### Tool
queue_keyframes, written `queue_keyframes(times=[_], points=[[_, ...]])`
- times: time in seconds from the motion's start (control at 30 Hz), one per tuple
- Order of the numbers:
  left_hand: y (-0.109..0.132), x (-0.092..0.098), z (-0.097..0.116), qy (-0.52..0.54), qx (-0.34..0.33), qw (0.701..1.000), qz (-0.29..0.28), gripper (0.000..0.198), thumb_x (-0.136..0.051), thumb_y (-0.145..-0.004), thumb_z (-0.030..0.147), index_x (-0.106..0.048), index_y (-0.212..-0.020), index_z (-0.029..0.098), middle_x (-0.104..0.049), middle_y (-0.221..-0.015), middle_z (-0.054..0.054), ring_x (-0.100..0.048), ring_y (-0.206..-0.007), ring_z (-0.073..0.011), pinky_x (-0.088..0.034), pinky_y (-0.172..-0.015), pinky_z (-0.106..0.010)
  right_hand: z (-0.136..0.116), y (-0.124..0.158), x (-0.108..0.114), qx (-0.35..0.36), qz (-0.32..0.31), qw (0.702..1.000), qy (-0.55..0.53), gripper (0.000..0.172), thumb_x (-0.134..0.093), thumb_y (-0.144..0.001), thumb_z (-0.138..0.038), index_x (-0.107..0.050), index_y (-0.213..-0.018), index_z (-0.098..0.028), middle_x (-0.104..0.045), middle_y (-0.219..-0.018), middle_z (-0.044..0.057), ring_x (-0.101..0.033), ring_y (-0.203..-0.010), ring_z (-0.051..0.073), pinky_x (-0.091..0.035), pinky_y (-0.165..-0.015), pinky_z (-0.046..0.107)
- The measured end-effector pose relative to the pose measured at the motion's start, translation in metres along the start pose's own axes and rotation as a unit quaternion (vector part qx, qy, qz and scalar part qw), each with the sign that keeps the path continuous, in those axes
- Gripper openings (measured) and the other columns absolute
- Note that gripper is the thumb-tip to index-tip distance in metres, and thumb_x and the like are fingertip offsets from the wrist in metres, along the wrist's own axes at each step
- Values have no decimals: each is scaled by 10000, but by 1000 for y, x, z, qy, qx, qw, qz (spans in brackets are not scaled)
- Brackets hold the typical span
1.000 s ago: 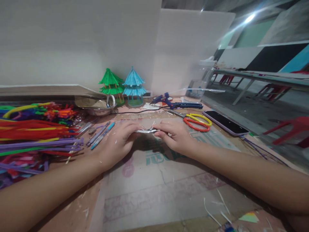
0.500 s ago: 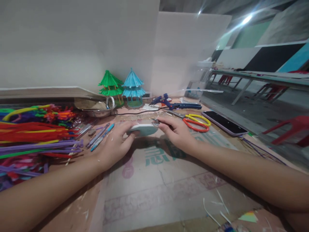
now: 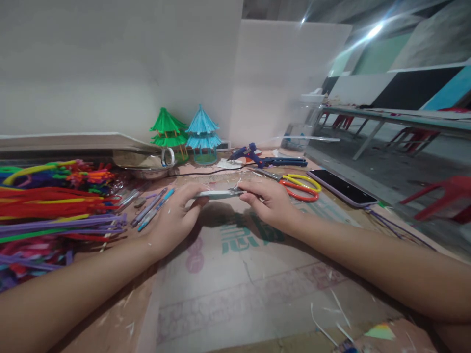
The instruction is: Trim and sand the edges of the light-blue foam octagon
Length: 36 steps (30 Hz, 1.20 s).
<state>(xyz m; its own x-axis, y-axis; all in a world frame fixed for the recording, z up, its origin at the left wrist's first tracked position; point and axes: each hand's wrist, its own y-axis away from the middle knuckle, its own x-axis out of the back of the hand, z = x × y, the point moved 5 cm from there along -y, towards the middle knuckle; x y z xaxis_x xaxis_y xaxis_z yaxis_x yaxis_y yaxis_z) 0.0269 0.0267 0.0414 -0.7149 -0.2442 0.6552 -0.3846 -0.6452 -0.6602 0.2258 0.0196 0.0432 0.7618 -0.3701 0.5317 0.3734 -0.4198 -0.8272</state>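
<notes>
At the centre of the frame, a thin pale piece [image 3: 217, 194] is showing mostly its edge, its left end hiding in the left hand [image 3: 180, 211], whose fingers are pinching it. The right hand [image 3: 271, 203] is gripping a small greyish object [image 3: 234, 189], too blurred to identify.

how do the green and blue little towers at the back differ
The green tower is vivid green, while the blue tower is pale blue. The green tower's posts look orange; the blue tower's look bluish. The blue tower's peak appears thinner, the green tower's blunter. Both stand upright with two roof tiers.
</notes>
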Motion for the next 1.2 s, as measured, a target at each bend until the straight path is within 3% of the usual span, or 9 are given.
queue_keyframes(times=[0.3,0.83,1.07,1.2], points=[[0,2,2,-3,-46,999,23,189,-494,-867,114,-594,-966,241,-672,-953,-3,-626,-908,-158,-514,-829,-273,-2,-2,0,19,-18,1000,10,213,-502,-945,-250,-688,-956,-148,-669,-719,40,-595,-672,154,-443,-599,262],[-1,-1,-1,22,-12,1000,-4,151,-488,-868,170,-609,-937,231,-675,-936,-19,-629,-895,-181,-522,-824,-317,-4,-1,1,35,-24,999,23,251,-480,-958,-275,-700,-948,-153,-621,-656,27,-566,-624,145,-422,-583,254],[-1,0,-2,9,-8,1000,2,155,-496,-881,190,-615,-966,241,-678,-934,-6,-633,-889,-173,-522,-805,-290,3,1,1,-16,8,1000,2,226,-501,-942,-293,-700,-987,-195,-731,-877,60,-667,-786,176,-505,-687,296],[-2,1,0,4,-9,1000,14,158,-484,-870,164,-606,-944,232,-682,-927,-10,-638,-888,-173,-529,-813,-299,4,1,-1,-18,-10,1000,-6,222,-509,-933,-288,-697,-998,-188,-734,-896,66,-670,-799,179,-509,-698,304]])
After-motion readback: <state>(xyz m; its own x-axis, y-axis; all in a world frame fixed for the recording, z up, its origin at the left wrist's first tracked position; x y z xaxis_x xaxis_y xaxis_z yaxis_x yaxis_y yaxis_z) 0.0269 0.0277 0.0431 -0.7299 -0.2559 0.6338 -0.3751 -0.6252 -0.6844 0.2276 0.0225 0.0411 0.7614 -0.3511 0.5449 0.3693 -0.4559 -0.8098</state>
